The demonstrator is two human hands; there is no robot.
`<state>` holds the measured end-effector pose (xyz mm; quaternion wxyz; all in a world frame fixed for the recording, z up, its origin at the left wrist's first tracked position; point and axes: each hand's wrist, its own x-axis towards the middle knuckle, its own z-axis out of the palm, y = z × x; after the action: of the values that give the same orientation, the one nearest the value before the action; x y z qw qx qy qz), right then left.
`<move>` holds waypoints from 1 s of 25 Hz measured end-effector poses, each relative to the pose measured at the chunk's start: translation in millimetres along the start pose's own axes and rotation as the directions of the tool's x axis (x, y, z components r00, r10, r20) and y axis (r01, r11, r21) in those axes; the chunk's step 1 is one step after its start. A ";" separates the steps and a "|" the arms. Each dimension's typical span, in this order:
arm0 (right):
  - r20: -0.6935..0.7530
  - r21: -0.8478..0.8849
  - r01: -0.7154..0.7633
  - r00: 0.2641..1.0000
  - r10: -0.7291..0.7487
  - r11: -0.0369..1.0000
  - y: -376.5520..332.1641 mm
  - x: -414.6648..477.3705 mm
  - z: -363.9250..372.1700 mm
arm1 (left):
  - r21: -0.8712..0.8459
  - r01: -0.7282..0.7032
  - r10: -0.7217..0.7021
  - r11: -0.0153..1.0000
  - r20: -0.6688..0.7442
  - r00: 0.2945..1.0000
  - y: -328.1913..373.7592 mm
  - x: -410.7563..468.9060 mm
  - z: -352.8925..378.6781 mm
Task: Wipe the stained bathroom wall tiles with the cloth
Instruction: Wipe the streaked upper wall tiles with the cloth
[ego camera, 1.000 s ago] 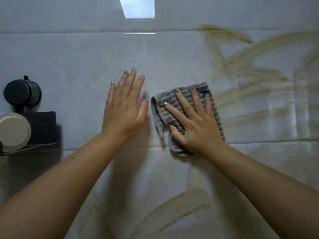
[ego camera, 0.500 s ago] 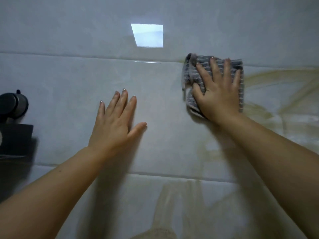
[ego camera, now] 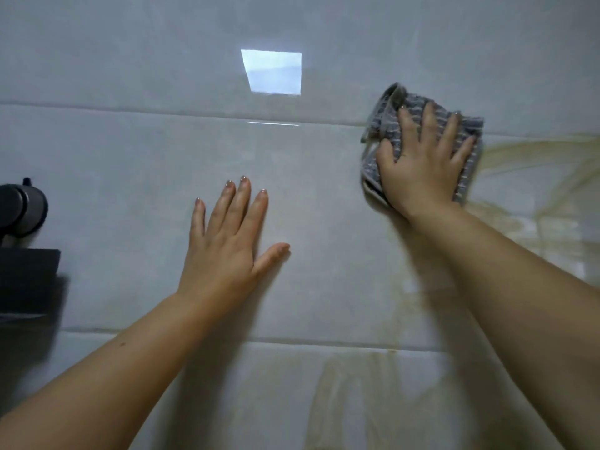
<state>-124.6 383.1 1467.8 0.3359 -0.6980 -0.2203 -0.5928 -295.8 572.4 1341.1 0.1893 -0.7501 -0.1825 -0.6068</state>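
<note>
Pale glossy wall tiles (ego camera: 136,177) fill the view. Brownish smears (ego camera: 532,157) streak the tile at the right, and fainter ones (ego camera: 350,394) mark the lower tile. A grey ribbed cloth (ego camera: 386,121), folded, lies flat against the wall at the upper right, across a grout line. My right hand (ego camera: 422,160) presses on it with fingers spread, covering most of it. My left hand (ego camera: 230,241) rests flat on the bare tile, lower and to the left, fingers apart, holding nothing.
A dark round fitting (ego camera: 22,209) and a black holder (ego camera: 26,280) project from the wall at the left edge. A bright window reflection (ego camera: 272,71) shines on the upper tile. Horizontal grout lines (ego camera: 162,110) cross the wall.
My right hand has slid the cloth up and to the right, from beside my left hand to the upper grout line. The stains it crossed look fainter. My left hand stayed flat on the wall.
</note>
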 end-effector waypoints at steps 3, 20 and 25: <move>0.035 0.000 0.313 0.949 -0.313 0.950 -54.5 -31.2 11.3 | -0.014 -0.007 0.007 1.000 0.002 1.000 -0.1 1.2 -2.2; 0.006 0.010 -0.050 0.999 0.050 0.999 45.7 0.6 -1.1 | -0.030 -0.008 0.007 1.000 -0.013 1.000 -0.6 0.8 -0.5; 0.000 -0.007 0.391 0.920 -0.391 0.920 20.1 -81.3 13.9 | -0.045 0.003 -0.004 0.999 -0.010 1.000 2.6 0.1 -5.2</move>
<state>-117.2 387.0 1383.3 0.2085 -0.6408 -0.3528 -0.6491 -298.8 567.6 1342.0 0.1722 -0.7508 -0.1691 -0.6149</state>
